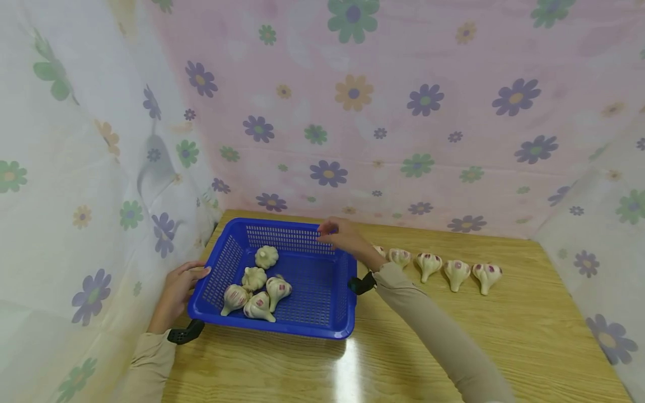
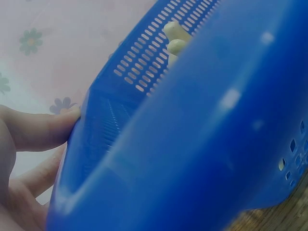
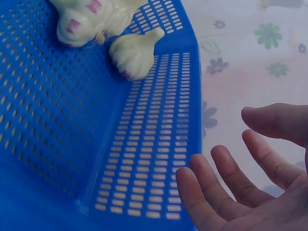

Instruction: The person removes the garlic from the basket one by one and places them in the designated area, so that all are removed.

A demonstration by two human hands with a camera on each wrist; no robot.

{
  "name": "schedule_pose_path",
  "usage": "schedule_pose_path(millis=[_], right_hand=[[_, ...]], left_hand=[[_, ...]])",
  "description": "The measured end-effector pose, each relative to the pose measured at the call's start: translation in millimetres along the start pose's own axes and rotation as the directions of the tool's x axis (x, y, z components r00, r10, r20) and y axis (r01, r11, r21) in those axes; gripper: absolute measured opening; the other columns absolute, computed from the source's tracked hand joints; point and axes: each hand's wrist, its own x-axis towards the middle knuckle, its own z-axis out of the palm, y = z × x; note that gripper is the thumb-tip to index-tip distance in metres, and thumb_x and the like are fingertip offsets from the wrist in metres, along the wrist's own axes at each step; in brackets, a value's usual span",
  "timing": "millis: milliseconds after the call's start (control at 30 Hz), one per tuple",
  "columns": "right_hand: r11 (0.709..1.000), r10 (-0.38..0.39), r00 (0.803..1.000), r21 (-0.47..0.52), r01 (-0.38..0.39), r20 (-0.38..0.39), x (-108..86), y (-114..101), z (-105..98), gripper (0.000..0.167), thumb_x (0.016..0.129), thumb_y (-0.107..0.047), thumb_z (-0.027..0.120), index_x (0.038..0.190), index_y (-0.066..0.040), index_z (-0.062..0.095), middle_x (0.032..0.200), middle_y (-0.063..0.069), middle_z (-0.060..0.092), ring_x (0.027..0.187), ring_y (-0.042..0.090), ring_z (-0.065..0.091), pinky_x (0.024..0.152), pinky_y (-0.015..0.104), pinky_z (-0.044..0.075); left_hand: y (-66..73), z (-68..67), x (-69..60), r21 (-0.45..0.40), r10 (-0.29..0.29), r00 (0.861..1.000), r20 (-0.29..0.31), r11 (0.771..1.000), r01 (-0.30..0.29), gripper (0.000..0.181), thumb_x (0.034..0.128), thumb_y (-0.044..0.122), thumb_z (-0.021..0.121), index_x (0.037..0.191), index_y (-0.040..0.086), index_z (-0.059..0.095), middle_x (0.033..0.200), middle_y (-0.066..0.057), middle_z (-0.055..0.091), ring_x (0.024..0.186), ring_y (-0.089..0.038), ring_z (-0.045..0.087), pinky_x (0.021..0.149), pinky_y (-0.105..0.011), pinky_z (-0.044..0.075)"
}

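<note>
A blue plastic basket [image 1: 312,291] with slotted walls stands on the wooden table, and several garlic bulbs [image 1: 266,257] lie toward its left side. My left hand [image 1: 177,288] grips the basket's left rim; the left wrist view has the thumb [image 2: 45,130] at the rim and fingers on the outer side. Over the basket's far right corner hovers my right hand [image 1: 345,238], its fingers loosely bent and holding nothing. In the right wrist view that hand [image 3: 255,178] appears beside the slotted wall, with one bulb [image 3: 134,54] farther along it.
To the basket's right, several more garlic bulbs [image 1: 457,273] form a row on the table [image 1: 428,347]; the right forearm partly hides the leftmost one. Flower-patterned cloth [image 1: 383,117] hangs behind the table and along both sides.
</note>
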Motion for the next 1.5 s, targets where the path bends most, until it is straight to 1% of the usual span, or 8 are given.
schedule_pose_path(millis=[233, 433, 633, 900, 1133, 1267, 1400, 1500], right_hand=[[0.995, 0.047, 0.997, 0.086, -0.053, 0.066, 13.0, -2, 23, 0.031, 0.09, -0.009, 0.062, 0.117, 0.006, 0.055, 0.11, 0.017, 0.058, 0.103, 0.041, 0.055, 0.075, 0.043, 0.052], [0.981, 0.117, 0.99, 0.144, -0.127, 0.075, 30.3, 5, 48, 0.026, 0.091, -0.011, 0.062, 0.112, 0.002, 0.058, 0.108, 0.016, 0.061, 0.102, 0.044, 0.057, 0.078, 0.05, 0.052], [0.951, 0.2, 0.973, 0.217, -0.221, 0.117, 43.1, 7, 73, 0.026, 0.092, -0.017, 0.061, 0.111, 0.0, 0.056, 0.121, 0.026, 0.055, 0.105, 0.045, 0.057, 0.079, 0.05, 0.052], [0.933, 0.262, 0.957, 0.222, -0.284, 0.122, 55.1, 3, 108, 0.033, 0.093, -0.026, 0.061, 0.111, -0.002, 0.048, 0.119, 0.03, 0.05, 0.091, 0.042, 0.062, 0.07, 0.047, 0.054], [0.94, 0.314, 0.949, 0.138, -0.311, 0.0, 62.5, 1, 130, 0.037, 0.092, -0.034, 0.062, 0.107, -0.004, 0.047, 0.105, 0.017, 0.054, 0.08, 0.039, 0.064, 0.062, 0.045, 0.054], [0.953, 0.299, 0.952, 0.065, -0.295, -0.059, 63.2, 0, 140, 0.039, 0.089, -0.033, 0.064, 0.105, -0.001, 0.048, 0.094, 0.015, 0.056, 0.077, 0.039, 0.064, 0.058, 0.046, 0.054], [0.958, 0.286, 0.956, -0.011, -0.287, -0.057, 63.6, 3, 146, 0.041, 0.086, -0.033, 0.068, 0.104, -0.001, 0.049, 0.09, 0.014, 0.055, 0.076, 0.034, 0.061, 0.056, 0.044, 0.053], [0.959, 0.28, 0.96, -0.036, -0.28, -0.022, 64.0, 5, 150, 0.047, 0.084, -0.031, 0.071, 0.112, 0.0, 0.051, 0.097, 0.014, 0.056, 0.076, 0.031, 0.06, 0.056, 0.042, 0.052]], left_hand=[[0.0, -2.3, 0.5, 0.026, -0.004, 1.0, -0.023, 1.0, 0.004, 0.053, 0.0921, 0.024, 0.062, 0.135, 0.002, 0.041, 0.093, 0.0, 0.066, 0.08, -0.016, 0.066, 0.069, -0.034, 0.054], [1.1, -6.7, -2.7, 0.008, 0.002, 1.0, -0.014, 1.0, -0.001, 0.053, 0.0919, 0.024, 0.062, 0.135, 0.002, 0.041, 0.092, 0.002, 0.066, 0.08, -0.015, 0.066, 0.069, -0.034, 0.054], [0.8, -9.5, -3.2, 0.0, -0.005, 1.0, -0.02, 1.0, 0.005, 0.054, 0.0911, 0.024, 0.064, 0.135, 0.002, 0.041, 0.092, 0.002, 0.066, 0.081, -0.015, 0.066, 0.069, -0.033, 0.054], [-0.2, -10.2, -1.4, -0.015, -0.022, 0.999, -0.047, 1.0, 0.022, 0.052, 0.0901, 0.022, 0.065, 0.133, 0.002, 0.044, 0.086, 0.003, 0.067, 0.076, -0.014, 0.066, 0.066, -0.033, 0.054], [-1.4, -3.2, -2.8, -0.039, -0.018, 1.0, -0.009, 0.999, 0.018, 0.052, 0.0915, 0.02, 0.063, 0.135, 0.001, 0.041, 0.091, 0.0, 0.066, 0.08, -0.017, 0.066, 0.068, -0.035, 0.054], [-1.6, 0.8, -2.2, -0.041, -0.017, 1.0, -0.018, 0.999, 0.017, 0.051, 0.0913, 0.02, 0.063, 0.135, 0.002, 0.043, 0.091, -0.002, 0.067, 0.08, -0.017, 0.066, 0.068, -0.035, 0.054], [-1.2, 2.4, -1.3, -0.055, -0.025, 1.0, -0.017, 0.998, 0.024, 0.051, 0.091, 0.019, 0.063, 0.134, 0.002, 0.043, 0.091, -0.003, 0.067, 0.079, -0.019, 0.066, 0.067, -0.036, 0.054], [-0.7, 1.5, -0.5, -0.058, -0.021, 1.0, -0.019, 0.998, 0.02, 0.049, 0.0914, 0.018, 0.062, 0.134, 0.002, 0.043, 0.091, -0.003, 0.068, 0.078, -0.019, 0.066, 0.067, -0.037, 0.054]])
